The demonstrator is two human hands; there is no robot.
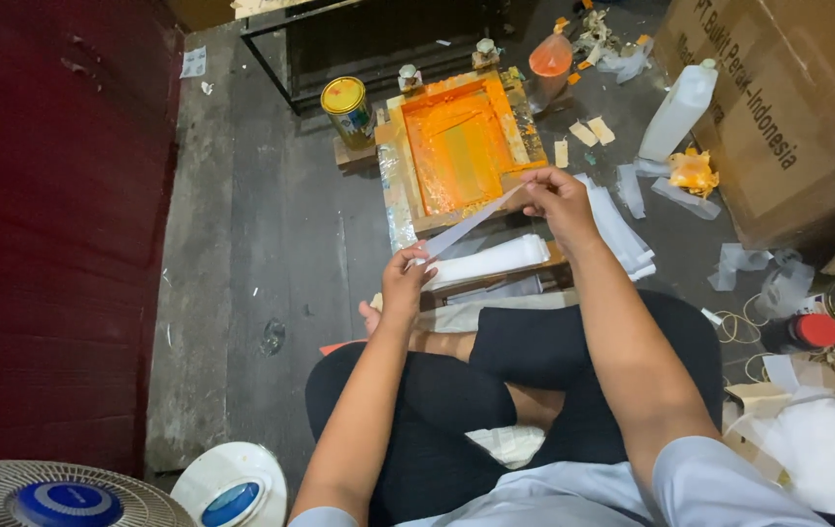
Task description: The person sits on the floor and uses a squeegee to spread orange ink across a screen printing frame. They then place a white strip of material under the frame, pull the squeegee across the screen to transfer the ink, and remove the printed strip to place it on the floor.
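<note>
Left hand (405, 283) and right hand (556, 198) each pinch an end of a white strip (471, 222) stretched over the orange-stained printing frame's (456, 146) near edge

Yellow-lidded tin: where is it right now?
Head view, upper centre-left: the yellow-lidded tin stands on the floor just left of the orange-stained screen frame, beyond the left hand.

A small floor-level screen-printing workshop: an orange-inked printing frame (459, 146) sits on the worn concrete floor (271, 244) amid a yellow-lidded paint tin (348, 109), a white plastic bottle (679, 110), paper scraps (622, 229) and a cardboard box (788, 107).
</note>
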